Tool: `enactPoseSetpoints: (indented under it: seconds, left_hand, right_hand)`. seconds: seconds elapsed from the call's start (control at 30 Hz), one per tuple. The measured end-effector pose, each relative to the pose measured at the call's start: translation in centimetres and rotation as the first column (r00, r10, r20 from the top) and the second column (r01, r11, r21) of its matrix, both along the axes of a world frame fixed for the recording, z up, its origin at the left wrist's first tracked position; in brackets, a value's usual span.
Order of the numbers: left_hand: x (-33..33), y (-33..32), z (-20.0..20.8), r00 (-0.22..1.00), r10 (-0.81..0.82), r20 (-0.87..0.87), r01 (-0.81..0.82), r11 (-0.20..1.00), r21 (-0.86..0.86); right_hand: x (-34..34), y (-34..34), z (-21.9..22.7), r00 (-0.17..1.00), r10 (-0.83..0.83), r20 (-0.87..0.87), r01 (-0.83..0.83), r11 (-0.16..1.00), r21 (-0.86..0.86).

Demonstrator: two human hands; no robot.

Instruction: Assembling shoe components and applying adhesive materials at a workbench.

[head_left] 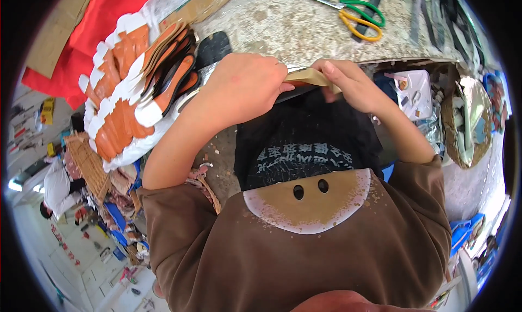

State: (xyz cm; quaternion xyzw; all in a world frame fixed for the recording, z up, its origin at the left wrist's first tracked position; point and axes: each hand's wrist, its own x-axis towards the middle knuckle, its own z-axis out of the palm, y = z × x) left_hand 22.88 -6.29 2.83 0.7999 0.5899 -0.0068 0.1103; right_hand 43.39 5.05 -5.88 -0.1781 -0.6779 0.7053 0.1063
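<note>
Between my two hands, over the near edge of the worktable, is a thin curved piece with a tan face and an orange underside. It looks like the insole (308, 77) pieces stacked nearby. My left hand (247, 86) is closed on its left end, thumb pressed against it. On the other end, my right hand (350, 86) pinches it between thumb and fingers. To the left of my left hand lies a fanned stack of orange, tan and black insoles (168, 67). Rows of orange pieces with white ends (124, 122) spread beside that stack.
Scissors (343, 7) with green and orange handles lie on the speckled worktable (272, 26). Dark strips (451, 13) hang at the far right. A pale tray (414, 94) and a lined carton (462, 127) stand to the right. A black apron (304, 132) covers my lap.
</note>
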Motion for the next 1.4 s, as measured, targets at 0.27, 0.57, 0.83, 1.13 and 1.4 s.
enactPoseSetpoints:
  seconds: [0.27,0.57,0.83,1.13,1.4]
  left_hand:
    - [-1.1,-4.4,1.1,0.995,0.095,0.017,-0.096,0.994,0.05]
    - [-1.6,-7.6,1.2,0.924,0.186,0.333,-0.241,0.961,0.132]
    - [-0.4,-8.4,-0.6,0.585,0.313,0.749,-0.566,0.819,0.1]
    - [2.0,-6.4,-1.5,0.006,0.007,1.0,-0.779,0.627,0.001]
    - [2.8,-3.8,-2.8,-0.242,-0.173,0.955,-0.81,0.578,-0.101]
  right_hand:
    - [-1.2,0.3,3.0,0.999,0.013,0.037,-0.022,0.962,0.274]
    - [0.5,-1.8,2.5,0.995,-0.088,0.051,0.086,0.995,0.041]
    - [-0.9,-3.3,2.8,0.908,-0.372,-0.195,0.368,0.928,-0.055]
    - [-4.6,-6.5,6.1,0.825,-0.364,-0.432,0.44,0.894,0.087]
    - [-7.9,-6.3,7.1,0.922,-0.228,-0.311,0.326,0.892,0.313]
